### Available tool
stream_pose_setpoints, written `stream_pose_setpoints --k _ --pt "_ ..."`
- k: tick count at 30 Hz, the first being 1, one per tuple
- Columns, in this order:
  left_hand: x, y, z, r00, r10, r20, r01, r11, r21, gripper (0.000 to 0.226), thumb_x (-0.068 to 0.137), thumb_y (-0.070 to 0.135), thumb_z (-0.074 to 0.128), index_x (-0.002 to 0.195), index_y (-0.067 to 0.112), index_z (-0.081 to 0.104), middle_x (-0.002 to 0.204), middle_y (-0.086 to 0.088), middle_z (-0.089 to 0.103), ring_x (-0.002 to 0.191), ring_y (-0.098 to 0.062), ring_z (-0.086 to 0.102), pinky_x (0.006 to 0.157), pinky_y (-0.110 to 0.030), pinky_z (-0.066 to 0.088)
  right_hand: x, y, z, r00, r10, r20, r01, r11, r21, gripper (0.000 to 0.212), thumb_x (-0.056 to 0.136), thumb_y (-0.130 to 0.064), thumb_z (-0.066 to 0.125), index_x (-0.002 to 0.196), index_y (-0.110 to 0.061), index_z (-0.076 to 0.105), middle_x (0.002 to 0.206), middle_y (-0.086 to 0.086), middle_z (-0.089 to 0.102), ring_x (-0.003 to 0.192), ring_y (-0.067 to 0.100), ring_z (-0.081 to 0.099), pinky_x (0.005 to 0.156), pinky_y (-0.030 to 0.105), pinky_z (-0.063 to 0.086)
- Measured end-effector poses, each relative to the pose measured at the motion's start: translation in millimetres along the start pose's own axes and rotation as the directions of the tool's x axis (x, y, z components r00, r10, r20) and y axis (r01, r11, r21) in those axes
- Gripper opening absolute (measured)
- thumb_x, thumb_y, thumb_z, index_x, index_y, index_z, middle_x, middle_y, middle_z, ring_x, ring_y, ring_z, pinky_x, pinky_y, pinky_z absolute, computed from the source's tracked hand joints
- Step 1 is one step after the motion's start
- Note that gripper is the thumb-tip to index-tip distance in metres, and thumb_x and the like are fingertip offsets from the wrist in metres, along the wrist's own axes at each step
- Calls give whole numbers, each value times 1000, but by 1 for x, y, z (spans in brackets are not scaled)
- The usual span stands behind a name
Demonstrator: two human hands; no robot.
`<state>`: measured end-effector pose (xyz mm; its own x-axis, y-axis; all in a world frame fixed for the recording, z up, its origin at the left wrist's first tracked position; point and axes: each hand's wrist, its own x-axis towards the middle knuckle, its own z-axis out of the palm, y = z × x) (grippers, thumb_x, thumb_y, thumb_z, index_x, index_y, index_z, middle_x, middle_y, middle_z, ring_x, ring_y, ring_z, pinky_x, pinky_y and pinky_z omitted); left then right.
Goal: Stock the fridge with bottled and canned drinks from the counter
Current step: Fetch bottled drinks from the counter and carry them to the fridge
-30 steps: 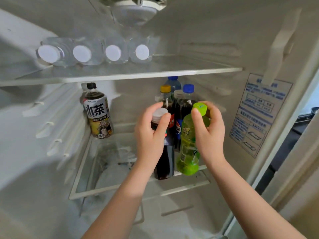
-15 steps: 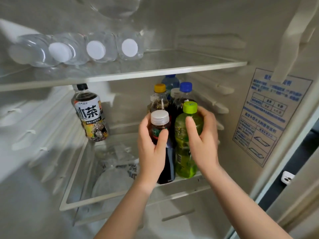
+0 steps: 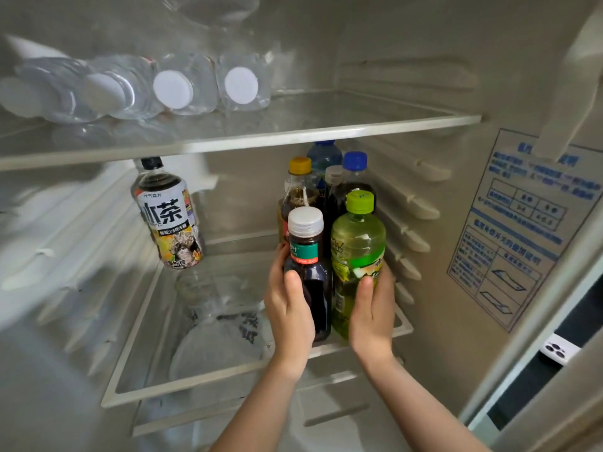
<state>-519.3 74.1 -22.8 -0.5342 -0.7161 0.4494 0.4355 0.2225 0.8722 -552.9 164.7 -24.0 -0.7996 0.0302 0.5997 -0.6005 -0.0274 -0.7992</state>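
Inside the open fridge, a dark bottle with a white cap [image 3: 306, 256] stands at the right front of the middle glass shelf [image 3: 182, 389]. My left hand [image 3: 288, 308] grips its lower body. Right beside it stands a green bottle with a lime cap [image 3: 357, 246], and my right hand [image 3: 372, 311] is wrapped round its lower half. Behind them are a yellow-capped tea bottle [image 3: 298, 187] and blue-capped bottles [image 3: 354, 171], partly hidden.
A black-capped tea bottle [image 3: 169, 216] stands at the shelf's back left. Several clear water bottles [image 3: 208, 86] lie on the upper shelf [image 3: 326, 128], caps facing me. A blue instruction sticker [image 3: 518, 230] is on the right wall. The shelf's left half is bare glass.
Both hands have slid down from the bottle caps to the lower bodies. The two bottles now stand upright side by side on the shelf; the green one was tilted before.
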Motion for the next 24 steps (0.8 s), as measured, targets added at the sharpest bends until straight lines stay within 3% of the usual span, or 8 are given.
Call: stream_pose_setpoints --k 5,9,14,17,20,22,24 --pt "7 -7 7 1000 9 -30 -8 999 34 42 85 54 31 121 40 46 121 24 52 111 18 48 91 -3 36 10 16 5 998 60 -22 -61 998 -21 53 92 -40 27 131 -12 49 123 -8 55 113 -4 49 95 6 33" --pt "11 -10 8 999 9 -35 -8 999 40 42 84 54 31 121 41 44 121 18 54 112 11 49 91 -4 37 13 24 8 996 81 -28 -82 997 -15 55 91 -41 26 130 -12 51 119 -8 55 108 -7 49 92 4 34" --pt "12 -10 7 999 36 -15 -35 999 30 49 85 51 31 126 28 45 121 19 52 109 21 46 90 -1 34 12 24 6 994 113 -7 -113 993 -30 60 89 -47 25 128 -10 52 114 -7 56 100 -13 48 86 0 33" --pt "13 -10 5 1000 10 30 -11 1000 20 51 86 52 30 128 25 43 125 10 52 109 22 45 89 -1 33 11 18 2 985 173 26 -171 983 -68 68 86 -55 22 131 -13 49 118 -7 54 107 -1 48 86 -1 31" --pt "13 -6 1 995 -43 84 44 999 -7 47 91 44 30 132 22 40 133 1 49 111 18 46 90 0 33 3 10 -5 968 246 50 -239 964 -117 62 88 -53 26 138 -20 43 126 -15 47 114 -8 40 88 -4 25" --pt "8 -2 -3 993 -71 92 72 997 -5 54 91 47 28 137 20 37 141 -1 43 120 9 42 96 -2 31 -8 5 -14 957 284 58 -274 952 -138 60 90 -49 28 142 -22 37 135 -18 41 123 -8 35 97 2 23" --pt "-7 4 -11 997 -51 56 48 998 47 55 88 52 30 136 25 34 149 -1 34 132 -1 34 109 -15 28 -22 -1 -26 947 316 49 -305 938 -165 62 91 -50 28 144 -21 35 145 -14 38 131 -3 34 106 10 24"
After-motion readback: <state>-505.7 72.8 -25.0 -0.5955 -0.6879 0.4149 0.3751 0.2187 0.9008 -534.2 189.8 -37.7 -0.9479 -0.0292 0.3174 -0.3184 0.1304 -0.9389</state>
